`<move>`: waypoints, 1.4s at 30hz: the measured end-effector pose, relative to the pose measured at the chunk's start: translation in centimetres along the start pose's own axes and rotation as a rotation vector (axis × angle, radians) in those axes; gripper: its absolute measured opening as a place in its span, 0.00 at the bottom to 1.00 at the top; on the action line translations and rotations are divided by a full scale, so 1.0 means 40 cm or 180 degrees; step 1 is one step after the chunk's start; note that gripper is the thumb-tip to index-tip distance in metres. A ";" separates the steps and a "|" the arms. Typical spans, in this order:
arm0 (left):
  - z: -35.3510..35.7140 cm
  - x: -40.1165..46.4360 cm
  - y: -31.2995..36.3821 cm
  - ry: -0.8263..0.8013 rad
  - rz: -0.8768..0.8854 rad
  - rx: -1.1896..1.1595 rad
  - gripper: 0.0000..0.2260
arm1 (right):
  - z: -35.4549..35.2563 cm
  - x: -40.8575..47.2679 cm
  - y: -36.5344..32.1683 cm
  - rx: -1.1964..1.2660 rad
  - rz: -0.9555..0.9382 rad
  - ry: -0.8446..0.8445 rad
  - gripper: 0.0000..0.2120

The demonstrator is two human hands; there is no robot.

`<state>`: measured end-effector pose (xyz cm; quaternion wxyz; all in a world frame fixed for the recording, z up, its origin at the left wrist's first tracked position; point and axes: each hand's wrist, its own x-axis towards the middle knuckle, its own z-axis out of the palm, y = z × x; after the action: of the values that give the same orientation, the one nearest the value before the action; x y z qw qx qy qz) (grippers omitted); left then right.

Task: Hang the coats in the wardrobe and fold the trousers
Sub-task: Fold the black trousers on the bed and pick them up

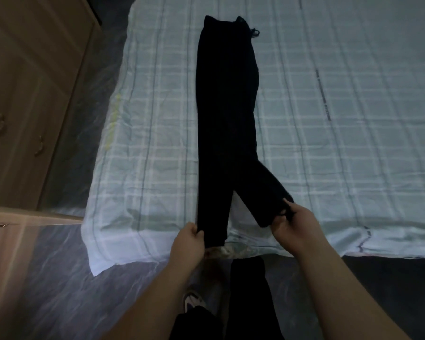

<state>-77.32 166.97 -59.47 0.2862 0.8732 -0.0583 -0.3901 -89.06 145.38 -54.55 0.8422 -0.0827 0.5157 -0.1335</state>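
Black trousers [227, 106] lie lengthwise on the bed [329, 155], waistband at the far end with a drawstring showing at its right corner. The two legs are stacked along most of their length and split apart near the hems. My left hand [189, 244] pinches the hem of the left leg at the bed's near edge. My right hand [292, 224] grips the hem of the right leg, which angles out to the right. No coat is in view.
A wooden wardrobe [27, 94] with closed doors and small handles stands to the left across a narrow strip of floor. A brown wooden surface [8, 241] juts in at the lower left. My own legs and a shoe [194, 303] are below the bed's edge.
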 end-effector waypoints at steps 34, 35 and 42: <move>0.001 0.004 0.109 -0.0210 -0.0118 -0.1266 0.03 | 0.041 0.088 0.159 -0.1925 0.0749 -0.0060 0.12; 0.003 0.005 0.091 -0.0088 -0.0071 -0.1192 0.05 | 0.029 0.096 0.154 -0.2395 0.0392 0.0052 0.10; 0.015 -0.014 0.021 0.0316 -0.0541 -0.1766 0.14 | -0.042 0.065 0.132 -0.4091 -0.1036 0.0710 0.13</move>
<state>-78.02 166.18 -58.95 0.4829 0.7814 0.1381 -0.3705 -88.70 149.58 -59.00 0.5365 -0.6300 0.5575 0.0670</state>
